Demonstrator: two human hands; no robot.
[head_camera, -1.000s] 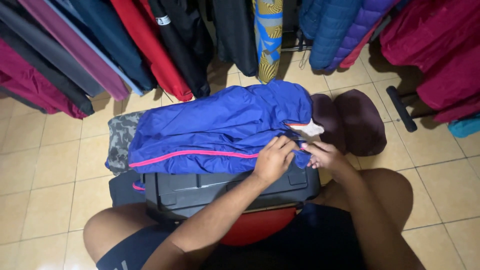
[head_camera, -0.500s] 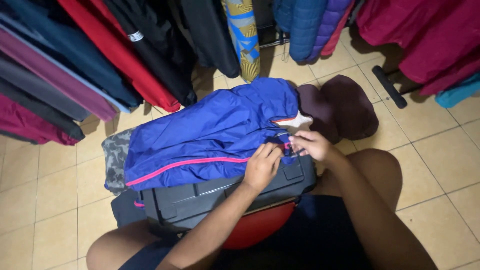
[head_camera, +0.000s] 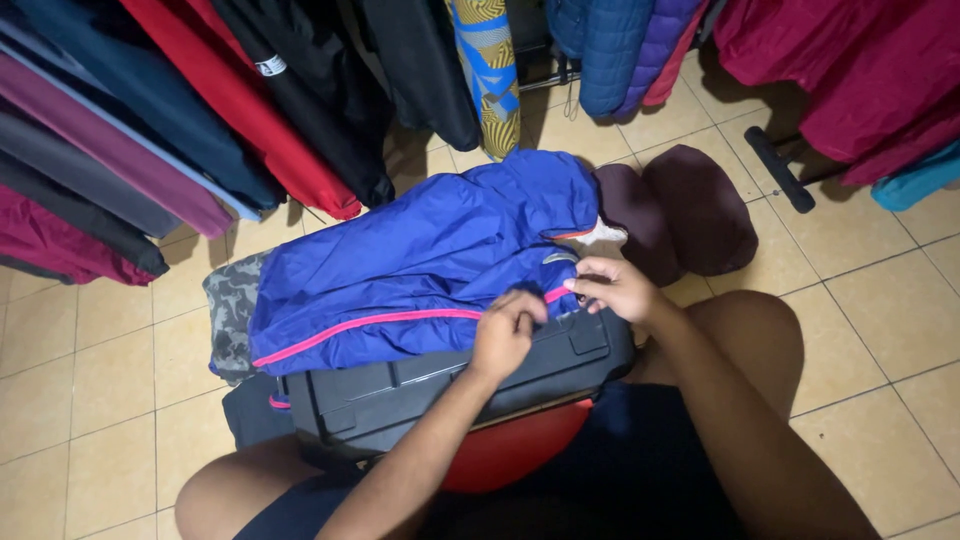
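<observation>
A blue jacket (head_camera: 420, 270) with a pink zipper line lies spread over a dark grey plastic case (head_camera: 450, 385) that rests across my lap. My left hand (head_camera: 508, 332) pinches the jacket's front edge at the pink zipper. Just to its right, my right hand (head_camera: 615, 288) grips the same edge near the collar. A small gap of pink zipper shows between the two hands. Under the jacket's left end a camouflage-patterned cloth (head_camera: 232, 310) sticks out.
Hanging clothes fill the back: dark, red and maroon garments (head_camera: 200, 110) at left, quilted blue and purple jackets (head_camera: 625, 40), crimson ones at right. A dark maroon garment (head_camera: 680, 215) lies on the tiled floor (head_camera: 880, 300) beside the case. A red round object (head_camera: 515, 445) sits under the case.
The view has shifted slightly. My hands stay at the zipper near the collar; the right hand has drawn a little away from the left along the jacket's edge.
</observation>
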